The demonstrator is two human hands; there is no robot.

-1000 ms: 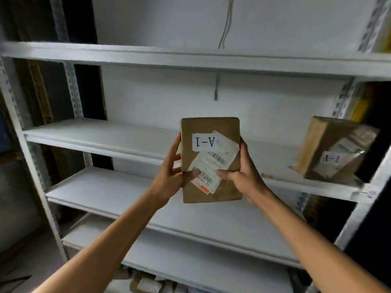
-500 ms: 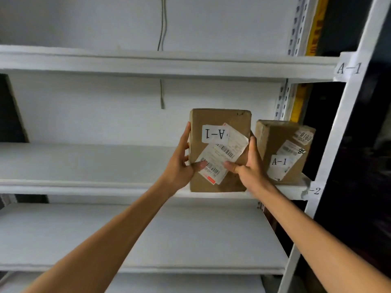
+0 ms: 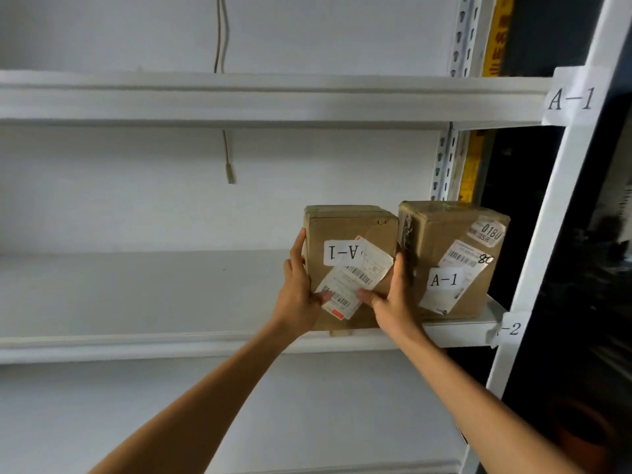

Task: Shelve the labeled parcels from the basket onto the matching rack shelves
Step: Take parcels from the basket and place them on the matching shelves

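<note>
Far left and centre: a white metal rack shelf (image 3: 136,289), bare along its left part, with a thin beige cable (image 3: 228,165) hanging against the white wall behind it. Left hand (image 3: 301,295): fingers wrapped along the left edge of a brown cardboard parcel (image 3: 352,230), thumb pressed flat on the white barcode shipping label (image 3: 355,285) on its front. The parcel stands upright at the front edge of this shelf, a small flap overhanging the lip; whether its base rests fully on the board cannot be told. Its white sticker (image 3: 343,252) reads "A-1" upside down. Right hand (image 3: 393,299): fingers run up the parcel's right edge, thumb on the front near the label, so both hands clasp the parcel between them. Just beside it to the right, a second brown cardboard box (image 3: 451,234) sits on the same shelf, marked "A-1" upright. Far right: a white upright post (image 3: 547,234) carries a paper tag (image 3: 571,99) reading "A-1" at the upper shelf level and another tag (image 3: 511,328) ending in "-2" at this shelf's level.
</note>
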